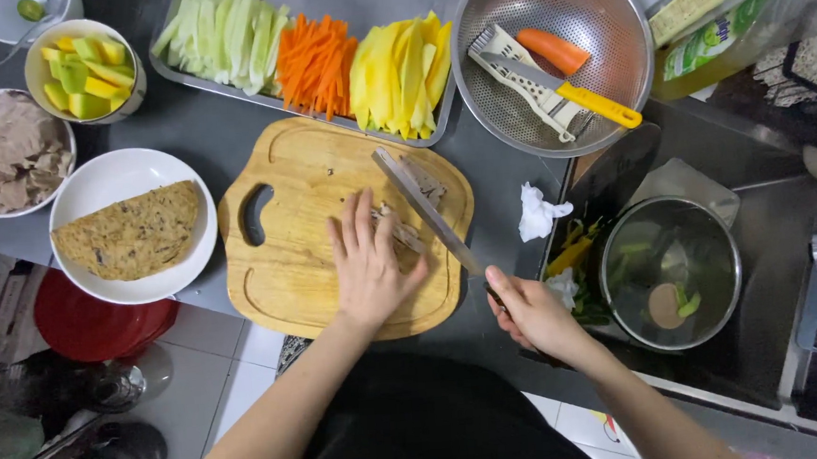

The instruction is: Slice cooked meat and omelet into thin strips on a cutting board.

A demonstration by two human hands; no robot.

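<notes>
On wooden cutting board (307, 264), left hand (368, 265) presses flat on meat (399, 228); right hand (527, 312) grips knife (421, 205).

Pale, matt wooden cutting board (306, 255) with smooth grain; beside it, a glossy white ceramic plate (94, 183); above it, a shiny perforated metal colander (604, 19).
</notes>
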